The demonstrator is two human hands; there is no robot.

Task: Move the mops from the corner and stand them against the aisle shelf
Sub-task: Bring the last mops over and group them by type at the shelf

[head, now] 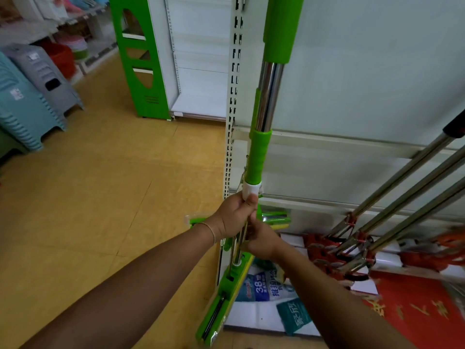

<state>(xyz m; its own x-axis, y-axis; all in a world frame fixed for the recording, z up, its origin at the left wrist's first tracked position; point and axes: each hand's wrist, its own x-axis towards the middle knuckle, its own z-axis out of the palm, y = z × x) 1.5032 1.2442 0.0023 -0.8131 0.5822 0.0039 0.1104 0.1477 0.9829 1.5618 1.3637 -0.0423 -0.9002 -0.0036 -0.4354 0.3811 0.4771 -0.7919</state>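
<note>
both my left hand (234, 217) and right hand (261, 239) grip the green-and-chrome sponge mop (266, 96), upright at frame centre beside the white slotted shelf post (230, 147); its low head could slide on the smooth floor.

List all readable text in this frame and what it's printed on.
"38": blue and white mop packaging on the bottom shelf; its other characters are too blurred to read.
Teal package: large white characters, not clearly legible.
Red mat: gold characters, blurred.
Stool labels: too small to read.
</note>
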